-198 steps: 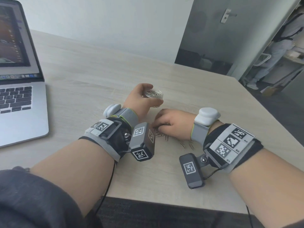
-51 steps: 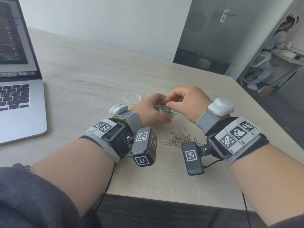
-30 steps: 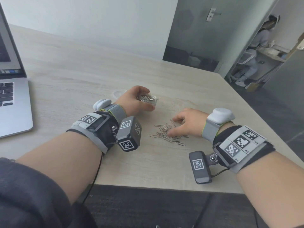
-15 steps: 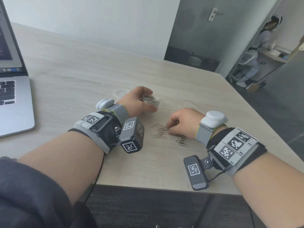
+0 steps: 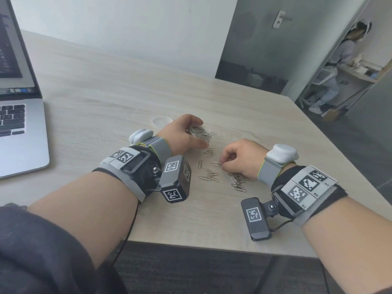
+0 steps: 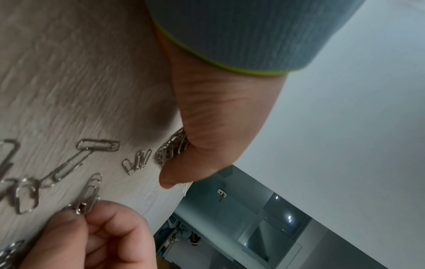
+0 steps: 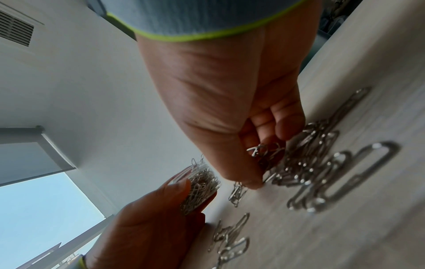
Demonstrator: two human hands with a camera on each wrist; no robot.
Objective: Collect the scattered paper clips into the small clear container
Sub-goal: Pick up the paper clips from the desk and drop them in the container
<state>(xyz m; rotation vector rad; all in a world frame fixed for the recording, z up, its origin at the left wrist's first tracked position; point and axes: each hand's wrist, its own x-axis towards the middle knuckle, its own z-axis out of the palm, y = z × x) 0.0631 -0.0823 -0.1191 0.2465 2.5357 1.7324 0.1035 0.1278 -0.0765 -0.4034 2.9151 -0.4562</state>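
Since half a second ago our right hand has pinched paper clips; container, gripped by left hand, lies just left

Soft, even daylight fills all views, and shadows on the tabletop are faint. Both wrist views are blurred up close, with wide-angle bending toward the edges.

grey wrist straps edged lime, black-and-white tag plates, dark sleeve.

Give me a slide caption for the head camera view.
Left hand holds the clip-filled container; right hand pinches a paper clip.
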